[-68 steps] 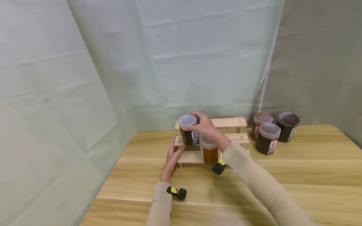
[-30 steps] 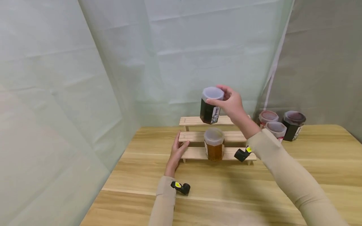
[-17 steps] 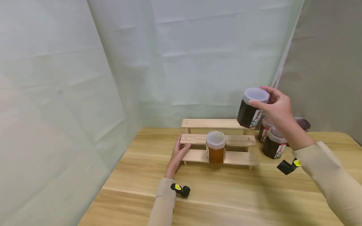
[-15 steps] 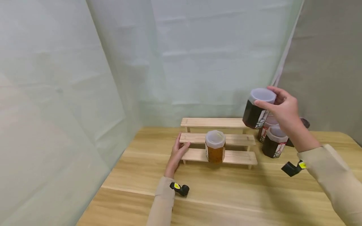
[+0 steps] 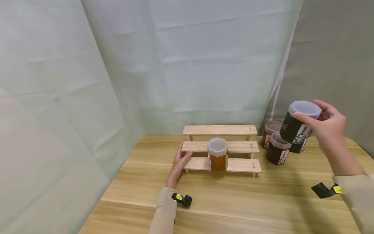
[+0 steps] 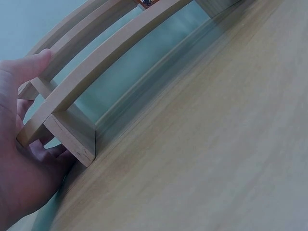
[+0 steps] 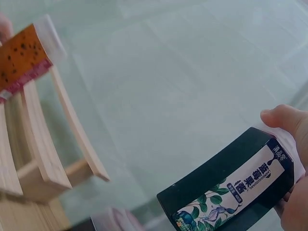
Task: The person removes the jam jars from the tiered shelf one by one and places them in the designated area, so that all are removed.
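Observation:
Out at the right, my right hand (image 5: 331, 125) holds a dark jar (image 5: 295, 128) by its whitish lid, thumb in front and fingers behind. The jar is tilted and off the table; its label with leaves and dark fruit faces the right wrist view. My left hand (image 5: 177, 164) grips the left end of a three-step wooden rack (image 5: 243, 147), the thumb over a step and the fingers curled behind, as the left wrist view shows. An amber jar (image 5: 218, 161) with a frosted lid stands upright on the lowest step.
Right of the rack stand a red-lidded jar (image 5: 273, 127) and a dark jar (image 5: 276, 154) with a red-edged label. Another dark jar (image 5: 298, 149) is mostly hidden behind the held one. Pale cloth (image 5: 216, 71) hangs behind the wooden table (image 5: 219, 204).
My right hand has lifted the dark jar from the rack's left part and carried it right, past the rack's end, to above the other jars. The left hand keeps its place on the rack.

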`<action>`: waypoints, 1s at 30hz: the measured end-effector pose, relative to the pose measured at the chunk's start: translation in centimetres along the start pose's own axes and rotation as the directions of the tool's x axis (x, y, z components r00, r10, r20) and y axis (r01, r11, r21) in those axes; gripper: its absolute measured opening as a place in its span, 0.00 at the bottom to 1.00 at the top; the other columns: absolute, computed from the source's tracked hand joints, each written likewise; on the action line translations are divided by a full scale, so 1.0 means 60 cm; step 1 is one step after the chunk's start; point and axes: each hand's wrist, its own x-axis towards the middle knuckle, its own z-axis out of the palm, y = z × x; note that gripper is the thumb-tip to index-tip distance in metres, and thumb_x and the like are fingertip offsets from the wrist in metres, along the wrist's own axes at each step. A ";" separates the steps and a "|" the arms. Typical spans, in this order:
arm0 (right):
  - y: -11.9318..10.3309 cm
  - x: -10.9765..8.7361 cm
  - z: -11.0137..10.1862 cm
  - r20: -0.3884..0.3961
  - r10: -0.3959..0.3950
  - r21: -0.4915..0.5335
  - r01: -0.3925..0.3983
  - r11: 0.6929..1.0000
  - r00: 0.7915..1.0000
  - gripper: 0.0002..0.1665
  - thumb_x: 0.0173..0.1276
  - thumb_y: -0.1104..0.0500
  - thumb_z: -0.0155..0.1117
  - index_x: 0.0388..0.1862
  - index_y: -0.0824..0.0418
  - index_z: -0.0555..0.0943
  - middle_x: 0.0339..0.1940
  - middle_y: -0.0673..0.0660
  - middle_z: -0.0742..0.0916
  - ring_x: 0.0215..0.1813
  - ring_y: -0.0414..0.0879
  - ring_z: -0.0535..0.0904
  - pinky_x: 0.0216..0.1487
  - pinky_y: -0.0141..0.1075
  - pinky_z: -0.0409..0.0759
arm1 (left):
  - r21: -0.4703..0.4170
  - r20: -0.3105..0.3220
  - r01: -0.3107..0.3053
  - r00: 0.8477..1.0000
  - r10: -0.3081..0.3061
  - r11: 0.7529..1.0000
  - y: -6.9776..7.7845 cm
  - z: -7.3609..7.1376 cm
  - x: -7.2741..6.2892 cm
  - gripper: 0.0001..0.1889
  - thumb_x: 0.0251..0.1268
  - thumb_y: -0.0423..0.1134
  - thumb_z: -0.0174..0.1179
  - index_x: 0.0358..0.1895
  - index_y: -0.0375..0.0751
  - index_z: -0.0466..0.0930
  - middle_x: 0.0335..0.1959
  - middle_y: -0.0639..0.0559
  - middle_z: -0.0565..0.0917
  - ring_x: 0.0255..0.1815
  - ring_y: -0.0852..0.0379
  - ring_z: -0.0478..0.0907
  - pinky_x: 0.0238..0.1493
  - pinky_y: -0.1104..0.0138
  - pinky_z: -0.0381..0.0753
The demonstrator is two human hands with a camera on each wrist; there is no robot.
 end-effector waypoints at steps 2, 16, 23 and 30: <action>0.004 0.001 -0.013 -0.037 0.000 0.054 0.002 0.999 0.999 0.34 0.50 0.67 0.78 0.55 0.49 0.77 0.41 0.38 0.80 0.43 0.30 0.75 0.35 0.12 0.75 | -0.002 -0.003 0.000 1.000 0.000 1.000 -0.001 0.001 0.001 0.40 0.71 0.44 0.57 0.79 0.53 0.45 0.77 0.38 0.57 0.75 0.39 0.60 0.71 0.48 0.66; 0.058 -0.009 -0.045 -0.288 0.147 0.080 -0.129 0.988 0.946 0.42 0.46 0.69 0.79 0.61 0.50 0.75 0.46 0.38 0.77 0.53 0.32 0.73 0.42 0.12 0.74 | -0.013 0.017 -0.039 0.999 0.039 0.999 -0.009 0.003 -0.004 0.42 0.68 0.50 0.59 0.79 0.53 0.46 0.75 0.35 0.61 0.71 0.41 0.65 0.65 0.57 0.73; 0.086 -0.010 -0.051 -0.359 0.121 -0.018 -0.136 0.991 0.925 0.44 0.48 0.65 0.79 0.65 0.50 0.74 0.46 0.36 0.76 0.51 0.30 0.72 0.50 0.14 0.73 | 0.011 0.001 -0.037 0.999 0.037 0.999 -0.017 0.007 -0.005 0.41 0.68 0.51 0.59 0.79 0.54 0.47 0.75 0.35 0.61 0.72 0.40 0.65 0.68 0.51 0.70; 0.099 0.007 -0.057 -0.362 0.183 0.120 -0.149 0.981 0.914 0.44 0.46 0.68 0.80 0.63 0.51 0.75 0.47 0.38 0.76 0.53 0.32 0.72 0.49 0.13 0.74 | 0.023 0.003 0.019 1.000 -0.019 1.000 -0.003 -0.004 0.000 0.40 0.72 0.42 0.55 0.80 0.51 0.42 0.77 0.37 0.58 0.73 0.40 0.63 0.68 0.52 0.69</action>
